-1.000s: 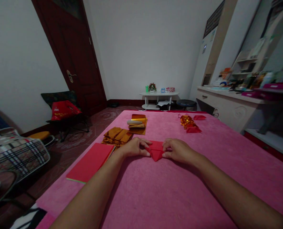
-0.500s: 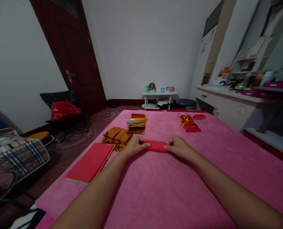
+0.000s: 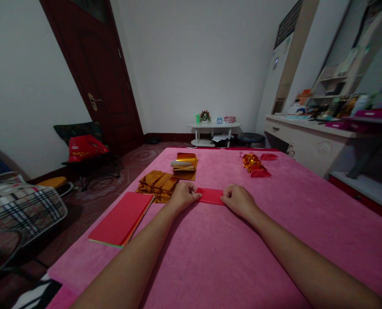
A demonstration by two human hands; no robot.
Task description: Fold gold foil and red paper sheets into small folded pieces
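A narrow folded strip of red paper (image 3: 211, 196) lies level between my two hands, just above or on the pink cloth (image 3: 210, 253). My left hand (image 3: 184, 196) pinches its left end between thumb and fingers. At the right end, my right hand (image 3: 239, 199) is closed on it with fingers curled. Close to the left hand are pleated gold foil sheets (image 3: 157, 183). Nearer to me, a stack of coloured paper (image 3: 121, 218) with red on top sits beside my left forearm.
Gold foil pieces with a grey oval object (image 3: 181, 164) lie behind the pleated sheets. Crumpled gold foil (image 3: 251, 162) and small folded red pieces (image 3: 268, 157) are at the far right of the cloth. A cluttered white dresser (image 3: 307, 133) flanks the right side; a chair holds a red bag (image 3: 87, 148).
The red strip looks flatter, and my right hand's fingers have curled in more at its end. Both hands stay in nearly the same place.
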